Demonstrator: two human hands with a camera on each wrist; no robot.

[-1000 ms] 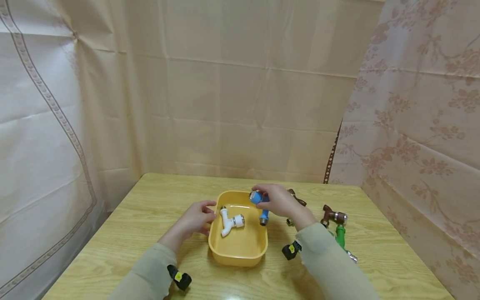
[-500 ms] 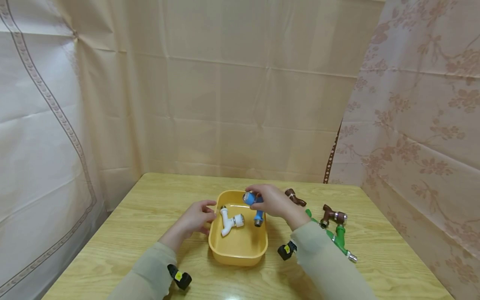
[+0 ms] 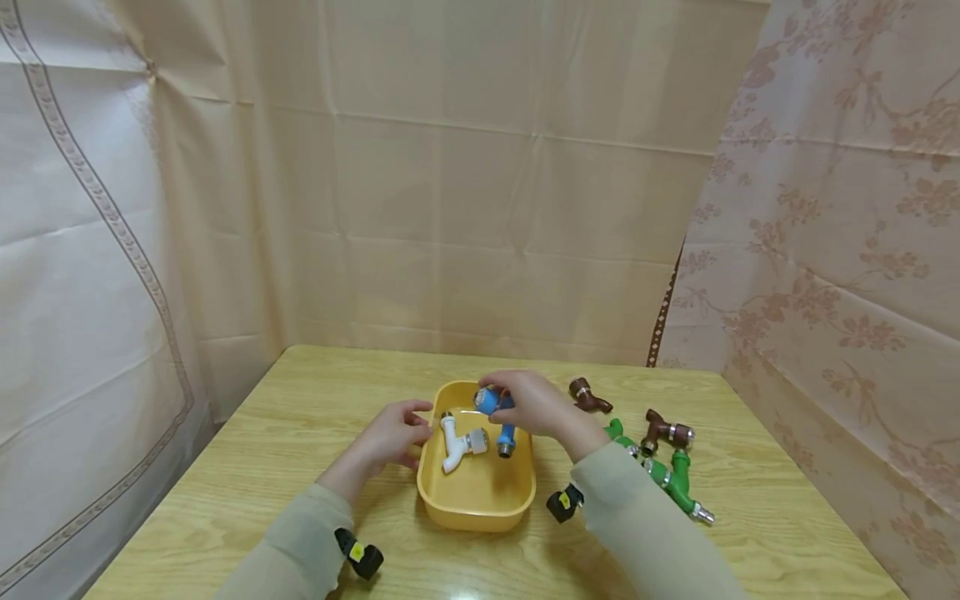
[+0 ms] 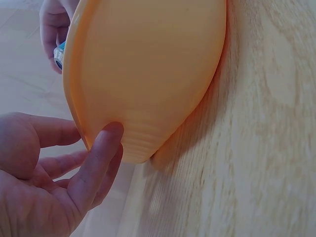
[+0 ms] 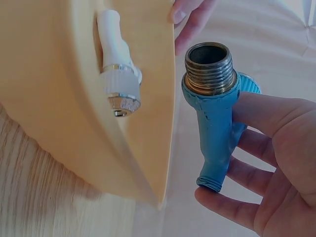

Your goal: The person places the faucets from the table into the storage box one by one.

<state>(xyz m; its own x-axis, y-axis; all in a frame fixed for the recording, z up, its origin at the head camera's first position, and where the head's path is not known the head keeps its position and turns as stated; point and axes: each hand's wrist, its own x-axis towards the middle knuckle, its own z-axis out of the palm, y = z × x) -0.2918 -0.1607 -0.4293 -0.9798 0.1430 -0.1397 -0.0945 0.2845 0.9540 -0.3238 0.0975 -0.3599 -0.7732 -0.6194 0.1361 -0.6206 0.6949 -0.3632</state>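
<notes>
My right hand [image 3: 536, 407] holds a blue plastic faucet [image 5: 215, 133] over the right half of a yellow basin [image 3: 474, 518]. Its fingers and thumb curl round the body, with the metal threaded end showing in the right wrist view. A white faucet [image 3: 454, 450] with a metal-trimmed knob lies inside the basin, toward the left. At the basin's left side, my left hand [image 3: 386, 435] rests relaxed fingertips [image 4: 111, 134] against the outer wall near the rim.
To the right on the wooden table [image 3: 757, 542] lie a brown faucet [image 3: 592, 398], another brown faucet [image 3: 658, 429] and green faucets [image 3: 680, 483], partly behind my right forearm. Cloth curtains [image 3: 480, 208] hang behind the table and at both sides.
My right hand has moved left with the blue faucet, from the basin's right rim to above its inside. More of the brown and green faucets is uncovered. My left hand stays put.
</notes>
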